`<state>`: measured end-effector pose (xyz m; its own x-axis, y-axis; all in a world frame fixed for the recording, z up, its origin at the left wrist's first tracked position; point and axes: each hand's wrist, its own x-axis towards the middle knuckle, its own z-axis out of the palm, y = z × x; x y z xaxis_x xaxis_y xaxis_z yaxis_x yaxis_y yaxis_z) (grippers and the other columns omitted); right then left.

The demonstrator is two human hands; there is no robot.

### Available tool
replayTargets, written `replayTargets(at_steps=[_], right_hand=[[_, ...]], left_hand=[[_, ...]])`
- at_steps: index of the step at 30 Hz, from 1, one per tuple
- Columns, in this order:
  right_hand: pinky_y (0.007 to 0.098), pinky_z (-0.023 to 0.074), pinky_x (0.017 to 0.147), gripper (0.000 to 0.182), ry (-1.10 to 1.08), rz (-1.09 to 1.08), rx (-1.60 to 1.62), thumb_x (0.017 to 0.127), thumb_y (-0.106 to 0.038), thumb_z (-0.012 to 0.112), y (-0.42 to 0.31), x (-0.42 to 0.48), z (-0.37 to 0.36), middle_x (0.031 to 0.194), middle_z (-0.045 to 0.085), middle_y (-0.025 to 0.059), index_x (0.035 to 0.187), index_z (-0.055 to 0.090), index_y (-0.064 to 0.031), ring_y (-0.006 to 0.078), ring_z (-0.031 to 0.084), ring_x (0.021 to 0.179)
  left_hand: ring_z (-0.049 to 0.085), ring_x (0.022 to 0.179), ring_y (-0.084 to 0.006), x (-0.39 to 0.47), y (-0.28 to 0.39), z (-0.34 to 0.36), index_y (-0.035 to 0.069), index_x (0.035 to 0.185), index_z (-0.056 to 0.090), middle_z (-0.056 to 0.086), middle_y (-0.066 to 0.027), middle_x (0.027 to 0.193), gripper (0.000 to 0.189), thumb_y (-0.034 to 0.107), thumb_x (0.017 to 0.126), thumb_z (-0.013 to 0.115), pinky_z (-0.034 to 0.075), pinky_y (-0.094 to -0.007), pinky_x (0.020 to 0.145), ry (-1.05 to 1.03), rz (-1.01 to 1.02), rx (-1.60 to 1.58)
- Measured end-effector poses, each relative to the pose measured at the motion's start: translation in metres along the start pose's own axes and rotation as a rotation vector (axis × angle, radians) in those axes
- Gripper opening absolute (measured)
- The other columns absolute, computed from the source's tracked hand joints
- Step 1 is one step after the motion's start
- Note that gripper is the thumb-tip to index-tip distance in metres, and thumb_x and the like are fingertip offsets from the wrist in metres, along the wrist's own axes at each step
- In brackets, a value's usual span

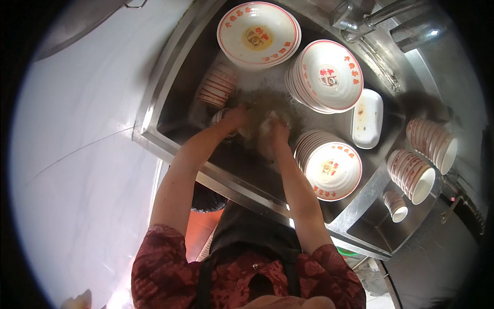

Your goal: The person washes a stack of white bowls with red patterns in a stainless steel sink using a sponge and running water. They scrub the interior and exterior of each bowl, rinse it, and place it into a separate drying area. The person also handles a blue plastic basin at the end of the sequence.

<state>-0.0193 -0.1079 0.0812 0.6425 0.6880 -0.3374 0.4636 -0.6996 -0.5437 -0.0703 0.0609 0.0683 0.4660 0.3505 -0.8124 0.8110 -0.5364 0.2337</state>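
Observation:
Both my hands work low in the murky, sudsy water of a stainless steel sink [247, 181]. My left hand [237, 117] is beside a small red-rimmed bowl [218, 117]; its fingers are partly under water, so its grip cannot be made out. In my right hand [280, 133] is a pale, blurred thing that looks like a wet cloth [267, 125]. Just beyond my left hand, a stack of red-striped bowls [218, 85] lies on its side, partly in the water.
Large plates [235, 50] sit at the back. Stacked bowls [332, 89] and another stack [335, 177] stand to the right, near a white rectangular dish [367, 119]. Cup-like bowl stacks [411, 175] occupy the right-hand basin. A faucet [357, 27] overhangs the far right edge; a pale wall [85, 127] borders the left.

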Motion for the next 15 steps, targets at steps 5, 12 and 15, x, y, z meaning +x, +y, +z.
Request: replayTargets(at_steps=[5, 12, 15], right_hand=[[0.0302, 0.0413, 0.080, 0.031, -0.004, 0.148, 0.843, 0.072, -0.011, 0.052, 0.043, 0.025, 0.055, 0.106, 0.052, 0.0104, 0.102, 0.050, -0.0037, 0.0234, 0.050, 0.099], [0.0342, 0.0334, 0.094, 0.059, -0.162, -0.305, 0.088, 0.067, -0.014, 0.058, 0.015, -0.002, 0.038, 0.124, 0.042, 0.0155, 0.122, 0.040, -0.0045, 0.0309, 0.039, 0.115], [0.0368, 0.0354, 0.092, 0.061, -0.141, -0.169, 0.165, 0.064, -0.012, 0.059, 0.000, 0.017, 0.009, 0.121, 0.044, 0.0170, 0.121, 0.040, -0.0040, 0.0326, 0.042, 0.111]], left_hand=[[0.056, 0.087, -0.0296, -0.008, 0.046, 0.007, -0.002, 0.118, 0.038, 0.055, -0.0220, 0.098, 0.047, 0.025, 0.081, 0.047, 0.046, -0.0381, 0.072, -0.178, -0.150, -0.822], [0.051, 0.096, -0.0383, 0.007, 0.019, 0.011, 0.006, 0.118, 0.043, 0.049, -0.0252, 0.108, 0.041, 0.025, 0.083, 0.042, 0.042, -0.0413, 0.081, -0.226, 0.188, -0.160], [0.049, 0.101, -0.0386, 0.006, 0.022, 0.018, 0.008, 0.120, 0.043, 0.047, -0.0277, 0.111, 0.044, 0.029, 0.082, 0.044, 0.041, -0.0409, 0.085, -0.045, 0.362, 0.064]])
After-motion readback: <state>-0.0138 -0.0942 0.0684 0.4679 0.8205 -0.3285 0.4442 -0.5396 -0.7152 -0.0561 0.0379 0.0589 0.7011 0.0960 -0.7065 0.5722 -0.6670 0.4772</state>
